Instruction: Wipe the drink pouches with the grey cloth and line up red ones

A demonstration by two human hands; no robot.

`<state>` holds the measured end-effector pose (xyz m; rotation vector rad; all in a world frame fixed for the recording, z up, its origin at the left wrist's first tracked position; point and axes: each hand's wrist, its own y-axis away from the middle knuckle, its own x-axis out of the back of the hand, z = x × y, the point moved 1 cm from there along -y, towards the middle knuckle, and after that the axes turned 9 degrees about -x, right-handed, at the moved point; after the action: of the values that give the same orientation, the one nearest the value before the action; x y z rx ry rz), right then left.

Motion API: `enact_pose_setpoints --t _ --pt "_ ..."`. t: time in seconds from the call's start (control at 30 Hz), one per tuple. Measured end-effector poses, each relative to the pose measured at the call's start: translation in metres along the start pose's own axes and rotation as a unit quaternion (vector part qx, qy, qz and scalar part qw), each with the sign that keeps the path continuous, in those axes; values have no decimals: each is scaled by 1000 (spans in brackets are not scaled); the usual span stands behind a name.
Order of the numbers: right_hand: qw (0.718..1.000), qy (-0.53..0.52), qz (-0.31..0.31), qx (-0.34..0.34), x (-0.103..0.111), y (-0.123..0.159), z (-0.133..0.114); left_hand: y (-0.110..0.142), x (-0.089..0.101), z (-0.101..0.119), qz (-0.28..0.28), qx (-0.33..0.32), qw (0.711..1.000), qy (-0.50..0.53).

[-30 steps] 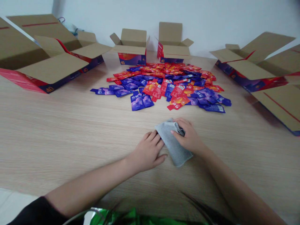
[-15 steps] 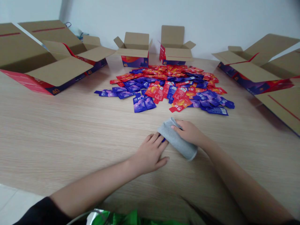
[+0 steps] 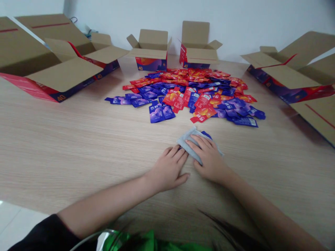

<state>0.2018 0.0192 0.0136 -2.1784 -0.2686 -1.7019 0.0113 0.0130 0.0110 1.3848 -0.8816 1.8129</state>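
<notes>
A grey cloth [image 3: 192, 136] lies on the table between my hands. My right hand [image 3: 209, 158] grips and presses it down from above, fingers bent over it and thumb at its near edge. From under the cloth's far side pokes the dark blue corner of a sachet [image 3: 206, 134]; the remainder is hidden. My left hand [image 3: 167, 170] rests flat, fingers stretched out, fingertips at the cloth's left corner and on a small dark blue edge. Beyond the hands spreads a heap of red and blue sachets [image 3: 183, 92].
Open cardboard boxes stand around the heap: a large box [image 3: 65, 75] at left with another behind it, a small box [image 3: 151, 62] and a second small box [image 3: 196, 62] at the back, and boxes [image 3: 293, 75] at right. Green packaging [image 3: 146, 242] shows at the bottom edge.
The cloth has gone from hanging folded in my right hand to being spread beneath it. My right hand has turned palm down over it. A blue sachet corner now shows. My left hand stays put.
</notes>
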Motion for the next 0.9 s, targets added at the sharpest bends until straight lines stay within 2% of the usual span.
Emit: enact_pose_setpoints --t 0.17,0.23,0.3,0.4,0.47,0.53,0.7,0.77,0.9 --pt "992 -34 68 -97 -8 -10 36 -1 1 -1 1 -2 1000 -7" --pt "989 -60 87 -102 -11 -12 43 -1 2 -1 4 -4 1000 -10" --pt "991 -68 89 -73 -15 -10 35 -1 2 0 10 -3 1000 -14" --pt "996 -75 52 11 -22 -2 3 -1 3 2 11 1 1000 -15" --pt "994 -93 29 41 -23 2 -12 -1 3 3 10 4 1000 -12" --pt "994 -107 26 27 -21 1 -8 -1 3 2 8 4 1000 -9" --pt "988 -96 86 -90 -16 -4 36 -1 1 0 1 5 1000 -3" --pt "990 -91 77 -71 -18 -3 32 -1 2 0 -1 5 1000 -3" --pt "994 -108 15 23 -20 2 1 -2 5 1 -13 9 1000 1"
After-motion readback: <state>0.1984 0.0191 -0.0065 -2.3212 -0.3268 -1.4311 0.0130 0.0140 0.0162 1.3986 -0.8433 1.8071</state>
